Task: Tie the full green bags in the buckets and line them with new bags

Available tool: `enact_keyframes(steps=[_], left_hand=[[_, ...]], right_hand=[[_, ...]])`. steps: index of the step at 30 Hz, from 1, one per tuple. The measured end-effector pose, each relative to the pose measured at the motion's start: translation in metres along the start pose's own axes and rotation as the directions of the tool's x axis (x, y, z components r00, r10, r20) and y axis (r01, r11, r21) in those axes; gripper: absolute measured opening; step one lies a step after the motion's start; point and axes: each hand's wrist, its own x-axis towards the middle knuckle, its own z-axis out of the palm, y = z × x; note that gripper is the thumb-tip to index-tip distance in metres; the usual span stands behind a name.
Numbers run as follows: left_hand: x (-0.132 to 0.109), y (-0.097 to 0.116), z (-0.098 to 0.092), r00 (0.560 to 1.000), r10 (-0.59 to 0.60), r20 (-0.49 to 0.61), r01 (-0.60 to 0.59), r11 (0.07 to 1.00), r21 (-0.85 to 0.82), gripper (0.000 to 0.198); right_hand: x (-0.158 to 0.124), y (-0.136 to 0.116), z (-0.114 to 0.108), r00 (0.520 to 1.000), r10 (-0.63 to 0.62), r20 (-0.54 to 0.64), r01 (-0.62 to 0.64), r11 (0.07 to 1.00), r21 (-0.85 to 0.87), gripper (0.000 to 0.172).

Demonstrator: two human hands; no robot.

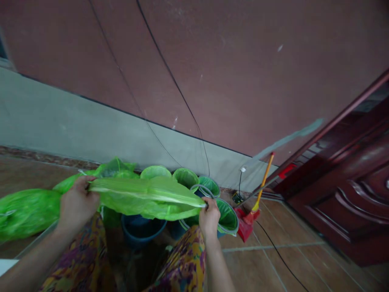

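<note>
A thin green plastic bag point(146, 194) is stretched sideways in front of me, its gathered edge pulled nearly straight. My left hand point(79, 199) pinches one end and my right hand point(209, 215) grips the other, where a whitish strip shows. Below the bag stands a dark blue bucket point(142, 233) with no liner showing in it. Behind and to the right are several bins lined with green bags, such as a lined bin point(227, 217) beside my right hand. A grey ring point(203, 188) shows just behind the bag's right end.
Filled green bags point(28, 213) lie on the tiled floor at left. A red dustpan point(245, 225) and a yellow-handled broom point(263, 182) stand at right, near a black cable point(279, 249) and a dark red door point(343, 207). A wall runs behind.
</note>
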Motion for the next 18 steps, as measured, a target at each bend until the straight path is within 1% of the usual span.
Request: enact_keyframes(steps=[2, 4, 6, 7, 9, 10, 11, 12, 13, 14, 15, 16, 17, 18], left_hand=[[0.006, -0.018, 0.006, 0.999, -0.053, 0.001, 0.053, 0.997, -0.05, 0.025], [0.01, -0.035, 0.016, 0.991, -0.128, 0.045, 0.132, 0.986, -0.099, 0.014], [0.011, -0.045, 0.024, 0.976, -0.184, 0.119, 0.2, 0.97, -0.14, 0.006], [0.01, -0.045, 0.027, 0.965, -0.21, 0.154, 0.235, 0.958, -0.167, 0.005], [0.007, -0.036, 0.024, 0.935, -0.267, 0.235, 0.322, 0.916, -0.24, 0.009], [0.005, -0.027, 0.019, 0.922, -0.285, 0.262, 0.357, 0.888, -0.29, 0.013], [0.003, -0.016, 0.012, 0.914, -0.295, 0.28, 0.382, 0.858, -0.343, 0.017], [0.002, -0.004, 0.003, 0.924, -0.281, 0.259, 0.369, 0.834, -0.411, 0.022], [0.0, 0.007, -0.007, 0.949, -0.241, 0.205, 0.312, 0.823, -0.476, 0.028], [-0.002, 0.015, -0.016, 0.975, -0.199, 0.099, 0.221, 0.821, -0.526, 0.033], [-0.003, 0.021, -0.024, 0.987, -0.16, -0.032, 0.12, 0.843, -0.525, 0.039], [-0.004, 0.022, -0.029, 0.981, -0.116, -0.157, 0.024, 0.871, -0.491, 0.044], [-0.005, 0.02, -0.03, 0.966, -0.058, -0.252, -0.059, 0.899, -0.433, 0.046], [-0.006, 0.014, -0.027, 0.957, 0.014, -0.291, -0.122, 0.927, -0.355, 0.047]], right_hand=[[-0.006, 0.013, 0.005, 0.997, 0.071, 0.012, -0.072, 0.997, 0.031, 0.033], [-0.013, 0.024, 0.013, 0.988, 0.15, 0.042, -0.153, 0.982, 0.107, 0.029], [-0.016, 0.031, 0.023, 0.967, 0.244, 0.08, -0.256, 0.938, 0.234, 0.026], [-0.016, 0.032, 0.027, 0.946, 0.308, 0.097, -0.323, 0.894, 0.31, 0.026], [-0.012, 0.029, 0.03, 0.891, 0.435, 0.128, -0.442, 0.77, 0.46, 0.027], [-0.009, 0.025, 0.028, 0.869, 0.477, 0.129, -0.469, 0.715, 0.519, 0.028], [-0.004, 0.019, 0.023, 0.862, 0.494, 0.111, -0.463, 0.68, 0.568, 0.028], [0.001, 0.012, 0.015, 0.871, 0.486, 0.072, -0.425, 0.672, 0.606, 0.028], [0.006, 0.005, 0.006, 0.888, 0.461, 0.007, -0.362, 0.687, 0.63, 0.027], [0.01, -0.001, -0.005, 0.901, 0.427, -0.077, -0.285, 0.718, 0.635, 0.027], [0.013, -0.007, -0.015, 0.904, 0.391, -0.172, -0.21, 0.758, 0.618, 0.027], [0.014, -0.011, -0.023, 0.895, 0.355, -0.269, -0.146, 0.804, 0.577, 0.027], [0.012, -0.012, -0.028, 0.882, 0.321, -0.346, -0.107, 0.85, 0.515, 0.028], [0.007, -0.01, -0.029, 0.877, 0.289, -0.384, -0.105, 0.894, 0.435, 0.029]])
